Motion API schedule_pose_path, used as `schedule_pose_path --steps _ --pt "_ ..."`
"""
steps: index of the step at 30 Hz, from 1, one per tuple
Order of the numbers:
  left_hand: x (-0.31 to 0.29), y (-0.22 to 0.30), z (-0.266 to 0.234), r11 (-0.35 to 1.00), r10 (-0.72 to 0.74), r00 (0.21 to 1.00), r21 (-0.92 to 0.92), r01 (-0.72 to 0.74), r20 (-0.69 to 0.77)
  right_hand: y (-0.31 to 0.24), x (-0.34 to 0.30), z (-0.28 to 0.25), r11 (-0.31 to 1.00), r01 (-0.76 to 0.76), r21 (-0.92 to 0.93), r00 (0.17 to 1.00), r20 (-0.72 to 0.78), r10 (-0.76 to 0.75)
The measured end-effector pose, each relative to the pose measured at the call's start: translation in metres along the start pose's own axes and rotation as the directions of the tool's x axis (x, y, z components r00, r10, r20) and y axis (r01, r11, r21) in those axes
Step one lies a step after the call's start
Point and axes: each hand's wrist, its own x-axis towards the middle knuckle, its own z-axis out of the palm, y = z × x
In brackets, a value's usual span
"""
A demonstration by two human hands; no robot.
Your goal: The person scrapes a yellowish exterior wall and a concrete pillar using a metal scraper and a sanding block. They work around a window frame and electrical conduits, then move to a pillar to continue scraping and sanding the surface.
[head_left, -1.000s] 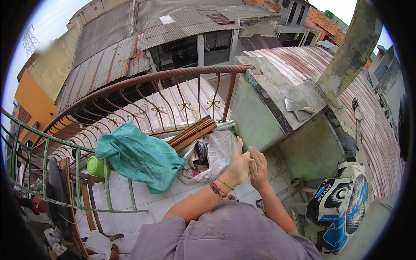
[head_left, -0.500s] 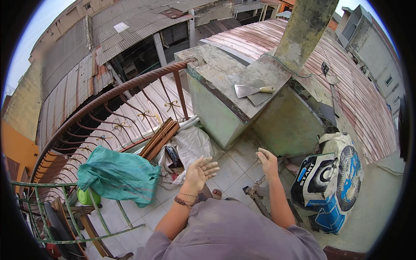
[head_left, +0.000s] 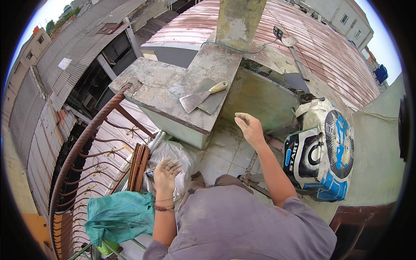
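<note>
My left hand [head_left: 167, 173] is open, palm up with its fingers apart and dusty with pale powder. It is over a white plastic sack [head_left: 180, 157] and holds nothing. My right hand [head_left: 250, 128] reaches toward the concrete ledge [head_left: 156, 82], its fingers extended and nothing visible in it; it does not touch the ledge. On top of that ledge lies a scraper [head_left: 195, 101] with a wide metal blade and a pale handle, resting across a flat grey plate [head_left: 213, 103].
A printed white, black and blue bag [head_left: 323, 151] stands at the right. Left are a curved iron railing [head_left: 73, 151], brown wooden slats [head_left: 138, 167] and a green cloth [head_left: 121, 216]. A mottled post [head_left: 239, 26] rises from the ledge; a long-handled tool [head_left: 294, 54] lies beyond.
My view has turned to the right and the ledge appears closer. My right hand has risen toward the ledge, while my left hand stays low and open.
</note>
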Motion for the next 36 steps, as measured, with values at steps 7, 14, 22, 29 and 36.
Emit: schedule_pose_path --steps 7,14,22,29,36 --pt "0.035 0.036 0.076 0.941 0.198 0.973 0.255 -0.222 0.115 -0.039 0.064 0.012 0.86 0.442 -0.256 0.896 0.087 -0.435" --pt "0.064 0.044 0.134 0.835 0.488 0.872 0.305 -0.457 -0.029 -0.032 0.145 0.022 0.709 0.61 -0.353 0.79 0.328 -0.517" --pt "0.1 0.073 0.211 0.663 0.694 0.714 0.469 -0.584 -0.091 -0.005 0.192 0.025 0.521 0.787 -0.331 0.592 0.644 -0.485" --pt "0.125 0.069 0.258 0.377 0.867 0.499 0.665 -0.645 -0.007 -0.006 0.221 -0.001 0.546 0.813 -0.202 0.556 0.548 -0.625" --pt "0.149 0.018 0.269 -0.323 0.663 0.614 0.904 -0.28 0.428 -0.01 0.255 -0.087 0.935 0.343 -0.089 0.86 0.43 -0.274"
